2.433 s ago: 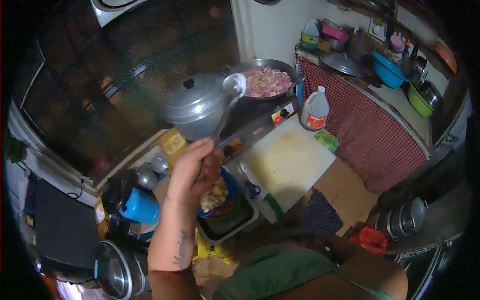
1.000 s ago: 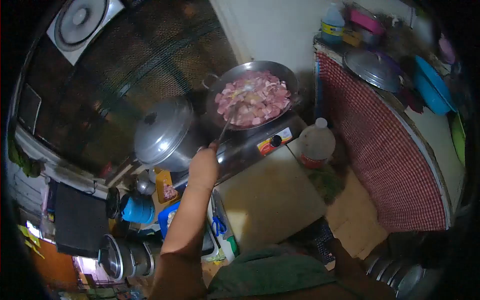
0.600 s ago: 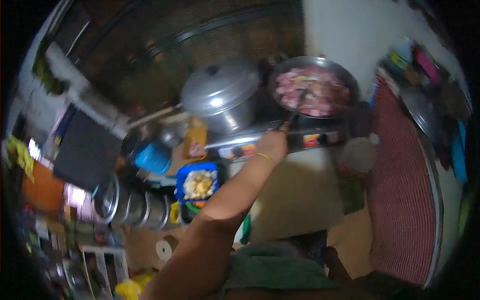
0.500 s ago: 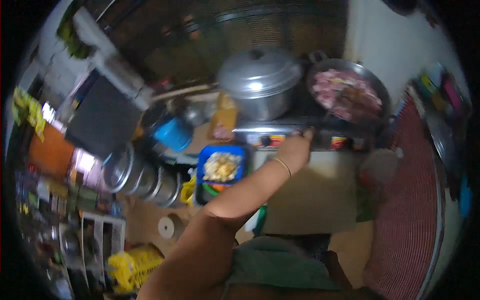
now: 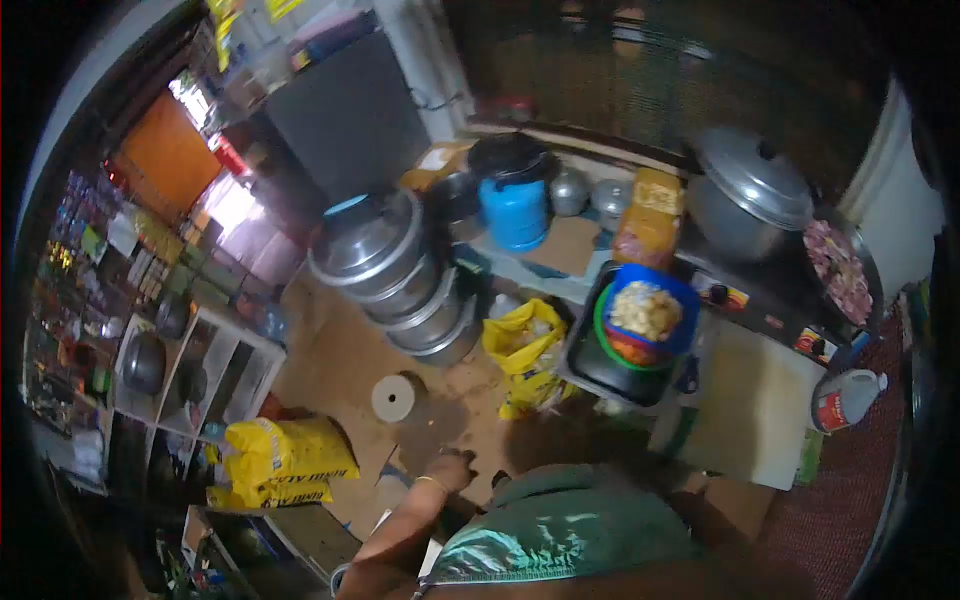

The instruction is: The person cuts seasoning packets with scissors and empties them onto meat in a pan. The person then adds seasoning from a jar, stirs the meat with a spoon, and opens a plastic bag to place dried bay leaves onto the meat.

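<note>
Basically, the round pale block (image 5: 393, 398) lies far-left of the left hand (image 5: 449, 472), the nearer 1, loosely open; right hand hidden, grip unclear.

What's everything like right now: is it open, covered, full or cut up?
Left hand: seems empty
Wok: uncovered, holding meat
Meat: cut up, looks raw
Big pot: lid on
Blue basket: filled with pale chunks
Bottle: capped
Yellow bag beside the black tray: open at the top
Metal pots on the left: stacked
</note>
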### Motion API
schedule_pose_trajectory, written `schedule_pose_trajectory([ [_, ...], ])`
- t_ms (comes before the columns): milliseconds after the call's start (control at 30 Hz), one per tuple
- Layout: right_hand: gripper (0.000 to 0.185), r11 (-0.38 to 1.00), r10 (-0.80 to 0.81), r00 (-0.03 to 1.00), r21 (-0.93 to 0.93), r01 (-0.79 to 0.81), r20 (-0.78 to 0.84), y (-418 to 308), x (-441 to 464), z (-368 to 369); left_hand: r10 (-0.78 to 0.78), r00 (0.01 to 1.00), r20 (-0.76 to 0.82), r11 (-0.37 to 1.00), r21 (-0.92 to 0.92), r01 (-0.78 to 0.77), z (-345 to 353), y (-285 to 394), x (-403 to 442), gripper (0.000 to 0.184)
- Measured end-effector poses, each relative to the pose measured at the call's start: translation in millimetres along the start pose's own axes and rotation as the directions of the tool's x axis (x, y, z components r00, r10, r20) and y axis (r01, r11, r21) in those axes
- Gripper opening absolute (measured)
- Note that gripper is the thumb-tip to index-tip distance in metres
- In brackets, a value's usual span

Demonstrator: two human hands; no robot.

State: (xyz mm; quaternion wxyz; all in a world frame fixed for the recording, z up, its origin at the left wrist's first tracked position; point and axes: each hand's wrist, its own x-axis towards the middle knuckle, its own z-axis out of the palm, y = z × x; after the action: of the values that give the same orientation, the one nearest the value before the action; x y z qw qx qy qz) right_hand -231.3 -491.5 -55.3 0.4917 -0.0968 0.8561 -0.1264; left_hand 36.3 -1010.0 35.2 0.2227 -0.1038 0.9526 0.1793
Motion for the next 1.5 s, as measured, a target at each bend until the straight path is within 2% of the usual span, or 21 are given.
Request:
schedule_pose_trajectory([
  [100,0.031,0.981,-0.105,0.991,-0.153,0.116,0.079,-89,18,11,-0.396,0.894,0.211,0.901,-0.098,0.422,-8,-57,-91,0.048],
  [200,0.031,0.928,-0.180,0.968,-0.294,0.227,0.177,-181,26,16,-0.536,0.807,0.249,0.772,-0.242,0.588,0,-91,-150,0.052],
  [300,0.032,0.843,-0.225,0.933,-0.425,0.331,0.281,-269,30,16,-0.509,0.848,0.148,0.798,-0.288,0.529,56,-134,-171,0.053],
  [333,0.032,0.811,-0.243,0.921,-0.457,0.365,0.304,-296,30,16,-0.463,0.856,0.231,0.805,-0.294,0.515,-23,-91,-177,0.053],
  [433,0.033,0.709,-0.325,0.892,-0.543,0.449,0.314,-375,28,8,-0.560,0.810,0.175,0.706,-0.411,0.576,-30,-83,-177,0.049],
  [500,0.033,0.646,-0.445,0.864,-0.584,0.491,0.234,-427,21,-3,-0.543,0.838,0.048,0.712,-0.503,0.490,44,-115,-168,0.048],
  [533,0.035,0.652,-0.594,0.784,-0.464,0.600,0.179,-458,-5,-12,-0.533,0.846,-0.014,0.716,-0.540,0.442,86,-131,-164,0.047],
  [600,0.036,0.585,-0.640,0.752,-0.537,0.608,0.154,-538,-18,-33,-0.553,0.833,0.009,0.670,-0.589,0.451,109,-137,-174,0.047],
  [633,0.035,0.498,-0.550,0.814,-0.710,0.498,0.185,-567,3,-41,-0.577,0.814,0.060,0.629,-0.603,0.491,110,-140,-183,0.046],
  [667,0.031,0.433,-0.738,0.669,-0.697,0.571,0.090,-573,46,-40,-0.607,0.785,0.124,0.581,-0.604,0.545,112,-142,-193,0.046],
  [733,0.026,0.581,-0.810,0.562,-0.356,0.732,-0.165,-608,71,-51,-0.658,0.713,0.241,0.485,-0.590,0.646,106,-149,-208,0.046],
  [767,0.024,0.686,-0.692,0.672,0.052,0.726,-0.261,-647,53,-62,-0.678,0.676,0.288,0.443,-0.574,0.689,98,-156,-212,0.045],
  [800,0.023,0.580,-0.762,0.541,-0.004,0.814,-0.355,-672,78,-67,-0.696,0.641,0.324,0.404,-0.562,0.722,92,-163,-212,0.045],
  [867,0.023,0.458,-0.771,0.406,0.015,0.889,-0.491,-731,99,-85,-0.717,0.584,0.379,0.338,-0.544,0.768,77,-184,-203,0.045],
  [1000,0.022,0.439,-0.603,0.427,0.168,0.883,-0.674,-852,142,-158,-0.749,0.512,0.421,0.251,-0.535,0.807,36,-235,-149,0.044],
  [1100,0.021,0.475,-0.488,0.148,-0.119,0.872,-0.860,-928,254,-218,-0.773,0.500,0.389,0.229,-0.564,0.793,-18,-284,-74,0.043],
  [1167,0.025,0.693,-0.413,0.110,-0.234,0.681,-0.904,-964,343,-260,-0.801,0.489,0.346,0.226,-0.583,0.781,-66,-321,-28,0.043],
  [1233,0.031,0.810,-0.354,0.166,-0.213,0.546,-0.921,-990,408,-298,-0.837,0.470,0.280,0.233,-0.595,0.769,-122,-367,7,0.042],
  [1333,0.042,0.903,-0.274,0.399,-0.091,0.419,-0.875,-1021,483,-341,-0.898,0.412,0.152,0.248,-0.599,0.762,-203,-431,42,0.042],
  [1433,0.051,0.957,-0.279,0.561,-0.175,0.233,-0.780,-1036,538,-363,-0.942,0.332,0.041,0.245,-0.592,0.768,-268,-481,54,0.041],
  [1500,0.055,0.941,-0.338,0.642,-0.253,0.224,-0.689,-1045,523,-376,-0.959,0.285,-0.012,0.238,-0.584,0.776,-302,-506,57,0.041],
])
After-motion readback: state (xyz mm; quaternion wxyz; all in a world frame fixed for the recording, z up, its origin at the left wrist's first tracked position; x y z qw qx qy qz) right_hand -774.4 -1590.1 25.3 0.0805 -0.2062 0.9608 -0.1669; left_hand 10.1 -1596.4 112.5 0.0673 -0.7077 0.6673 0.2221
